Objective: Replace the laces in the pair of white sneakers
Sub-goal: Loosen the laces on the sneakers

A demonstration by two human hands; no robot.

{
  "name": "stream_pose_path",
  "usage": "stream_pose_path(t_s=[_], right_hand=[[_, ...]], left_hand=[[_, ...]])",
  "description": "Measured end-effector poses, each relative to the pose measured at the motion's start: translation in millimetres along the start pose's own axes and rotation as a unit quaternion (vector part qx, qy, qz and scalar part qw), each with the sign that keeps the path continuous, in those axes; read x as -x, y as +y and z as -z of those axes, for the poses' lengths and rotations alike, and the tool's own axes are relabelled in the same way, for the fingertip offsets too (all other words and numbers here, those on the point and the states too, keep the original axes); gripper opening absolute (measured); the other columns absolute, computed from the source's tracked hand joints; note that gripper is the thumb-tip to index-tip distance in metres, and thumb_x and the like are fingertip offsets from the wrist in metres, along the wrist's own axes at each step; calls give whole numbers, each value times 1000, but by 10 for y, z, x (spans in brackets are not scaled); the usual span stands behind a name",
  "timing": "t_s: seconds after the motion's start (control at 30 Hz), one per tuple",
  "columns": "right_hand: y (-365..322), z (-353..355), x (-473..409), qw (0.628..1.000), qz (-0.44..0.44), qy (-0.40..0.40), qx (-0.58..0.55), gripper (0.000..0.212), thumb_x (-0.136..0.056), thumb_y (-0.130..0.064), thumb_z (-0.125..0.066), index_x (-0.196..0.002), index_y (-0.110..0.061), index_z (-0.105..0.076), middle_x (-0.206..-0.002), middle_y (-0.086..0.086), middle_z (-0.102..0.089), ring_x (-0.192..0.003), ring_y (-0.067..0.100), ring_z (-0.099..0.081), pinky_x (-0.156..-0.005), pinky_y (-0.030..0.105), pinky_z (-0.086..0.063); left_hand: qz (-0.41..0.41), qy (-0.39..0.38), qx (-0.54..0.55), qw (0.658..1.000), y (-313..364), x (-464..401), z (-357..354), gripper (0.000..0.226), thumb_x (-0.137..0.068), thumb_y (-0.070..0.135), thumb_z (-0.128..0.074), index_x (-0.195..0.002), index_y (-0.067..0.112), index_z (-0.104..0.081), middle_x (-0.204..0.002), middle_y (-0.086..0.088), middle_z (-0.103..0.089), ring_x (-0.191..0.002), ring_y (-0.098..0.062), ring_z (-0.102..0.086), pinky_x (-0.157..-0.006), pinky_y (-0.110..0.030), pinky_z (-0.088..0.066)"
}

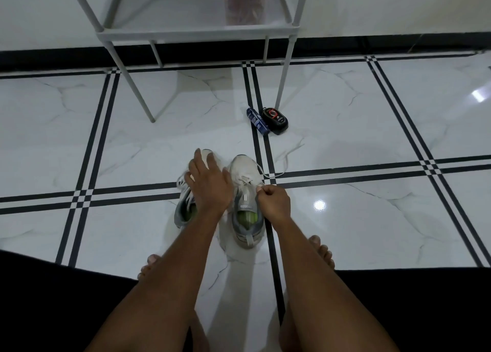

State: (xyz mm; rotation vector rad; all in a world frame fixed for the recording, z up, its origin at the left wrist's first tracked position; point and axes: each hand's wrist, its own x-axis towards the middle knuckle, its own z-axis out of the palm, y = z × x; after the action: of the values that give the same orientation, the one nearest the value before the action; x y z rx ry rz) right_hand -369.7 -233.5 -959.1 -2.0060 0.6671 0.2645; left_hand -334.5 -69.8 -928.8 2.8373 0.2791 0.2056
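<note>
- Two white sneakers stand side by side on the white marble-look floor [345, 128], toes pointing away from the person, just in front of the person's bare feet.
- The right sneaker [245, 192] is in plain view: a white mesh toe, a grey collar and heel, a grey tongue with a small white tag, and a green insole showing inside the opening.
- Its white lace [276, 175] is loose; one end trails off to the right across the black tile lines, and the crossings over the tongue look slack.
- The right hand [273, 201] sits at the right edge of this sneaker, fingers curled, thumb and forefinger pinching the lace near the upper eyelets.
- The left sneaker [186, 205] is mostly covered; its white toe, dark side stripes, grey collar and a bit of green insole show around the hand.
- The left hand [210, 184] lies flat over the left sneaker, fingers spread and straight, fingertips reaching its toe, thumb toward the right sneaker.
- Farther away, near a leg of a grey metal rack [196, 30], lie a dark blue packet [257, 120] and a black case with a red ring [276, 119], touching each other.
- A clear jar with a red lid [245, 3] stands on the rack's shelf.
</note>
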Motion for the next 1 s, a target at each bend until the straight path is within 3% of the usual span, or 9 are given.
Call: stream_pose_path(t_s=[0.1,0.2,0.33,0.5,0.6,0.67,0.73,0.8,1.0], right_hand=[[-25,17,4,1000,8,-5,-3,30,-99,-33,-65,-83,-10,-76,-86,1,-76,-90,22,-69,-84,34,-54],[-8,33,-30,1000,12,-13,-3,27,-99,-31,-65,-87,-12,-79,-93,2,-78,-94,23,-69,-91,37,-56],[53,59,-43,999,-16,-28,-29,27,-94,-35,-64,-74,-22,-76,-89,-4,-77,-94,22,-71,-94,43,-57],[144,53,-1,991,-62,-37,-116,20,-87,-41,-69,-74,-30,-79,-87,-7,-77,-93,22,-72,-99,52,-58],[146,57,25,992,-60,-21,-111,21,-89,-38,-67,-76,-27,-78,-85,-8,-77,-93,20,-72,-98,52,-59],[106,71,10,994,-51,-6,-94,21,-92,-37,-69,-77,-25,-78,-82,-10,-77,-91,17,-72,-97,47,-59],[55,69,-9,996,-35,-5,-86,19,-91,-35,-71,-78,-23,-77,-80,-12,-76,-88,14,-71,-94,43,-59],[8,70,3,998,-12,-10,-54,17,-91,-31,-70,-78,-22,-76,-81,-12,-75,-88,13,-70,-91,37,-57],[45,82,32,1000,3,-3,-9,19,-90,-30,-67,-80,-16,-75,-81,-5,-74,-85,18,-69,-87,39,-57]], left_hand=[[-111,-124,-30,986,36,60,-48,56,-92,51,-53,-142,25,-53,-156,-9,-39,-143,-33,-33,-114,-58,-29],[-196,-175,-62,963,164,239,-173,51,-94,38,-55,-144,26,-52,-153,-7,-40,-136,-31,-42,-109,-53,-37],[-187,-194,-43,962,153,318,-267,54,-93,16,-60,-145,24,-48,-145,-5,-37,-119,-31,-57,-83,-49,-57],[-171,-161,-12,972,153,270,-314,17,-101,17,-57,-117,16,-63,-127,-3,-46,-93,-27,-65,-66,-47,-57],[-46,-114,121,985,176,236,-269,20,-106,28,-48,-108,13,-62,-121,-2,-49,-80,-23,-60,-66,-40,-51],[130,-62,221,965,200,185,-209,26,-106,27,-45,-112,8,-61,-124,-8,-49,-86,-23,-59,-70,-35,-46],[174,2,242,954,236,168,-145,27,-105,23,-44,-116,3,-58,-129,-13,-47,-95,-25,-58,-74,-38,-51],[85,30,234,968,254,180,-98,23,-103,23,-47,-119,9,-55,-131,-10,-46,-101,-20,-55,-77,-39,-56],[-168,-153,-52,972,169,194,-257,32,-93,35,-57,-116,21,-74,-153,-4,-42,-135,-27,-41,-100,-48,-42]])
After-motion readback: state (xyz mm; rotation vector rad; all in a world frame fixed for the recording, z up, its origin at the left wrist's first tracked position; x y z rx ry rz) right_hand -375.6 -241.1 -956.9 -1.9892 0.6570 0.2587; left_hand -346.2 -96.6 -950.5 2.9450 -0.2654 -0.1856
